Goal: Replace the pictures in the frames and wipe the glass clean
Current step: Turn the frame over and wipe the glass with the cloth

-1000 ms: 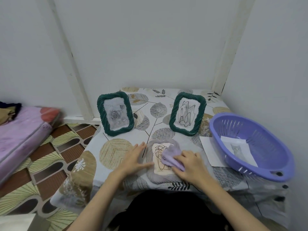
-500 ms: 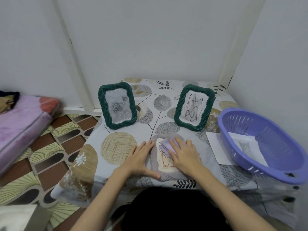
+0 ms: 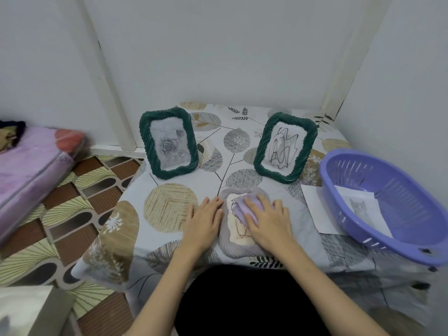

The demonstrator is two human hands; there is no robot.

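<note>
Both hands stay flat-fingered; right hand has slid cloth up the frame.

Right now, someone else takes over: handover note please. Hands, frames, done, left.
Left hand: flat on the table beside the grey frame, steadying it.
Right hand: pressing a lilac cloth on that frame's glass, mid-wipe.
Grey frame lies flat at the near table edge. Two green frames stand behind it: rose picture, line drawing.
Purple basket on the right holds a cat picture; a loose sheet lies partly under it.
Left: finish wiping, stand the grey frame. Whether the green frames are done, cannot tell.
</note>
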